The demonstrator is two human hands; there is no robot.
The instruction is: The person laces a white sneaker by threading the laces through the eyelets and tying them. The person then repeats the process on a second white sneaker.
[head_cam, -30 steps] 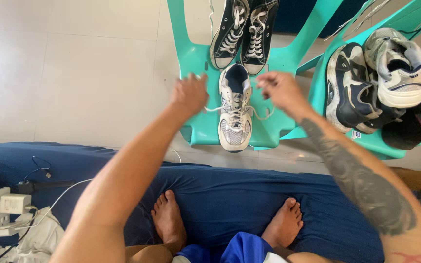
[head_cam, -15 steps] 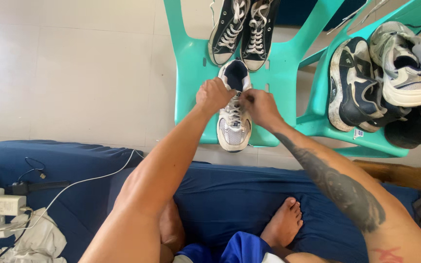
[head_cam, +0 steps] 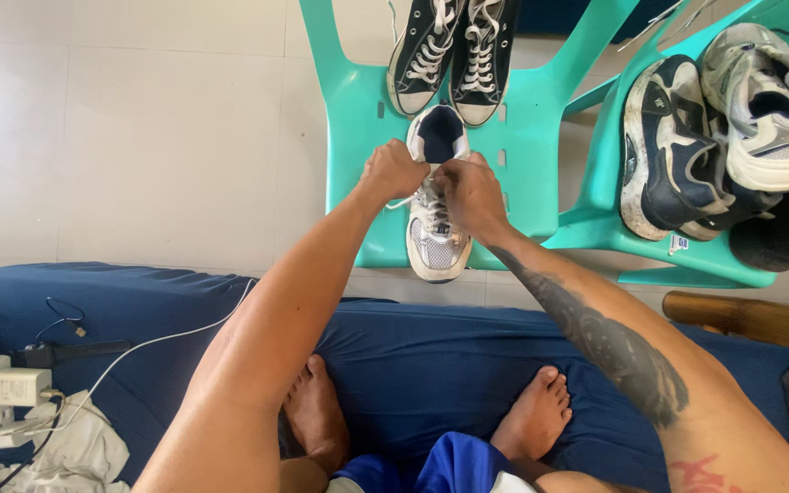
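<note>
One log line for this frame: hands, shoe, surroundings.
left hand: on white laces | right hand: on laces | white sneaker: on teal chair | black high-tops: behind it

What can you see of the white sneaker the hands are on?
The white sneaker is a mesh-toed runner with grey trim, white laces and a dark navy lining. It lies sole-down on the teal chair, toe toward the person, just past the seat's front edge. The left hand and right hand grip its laces at midfoot.
</note>
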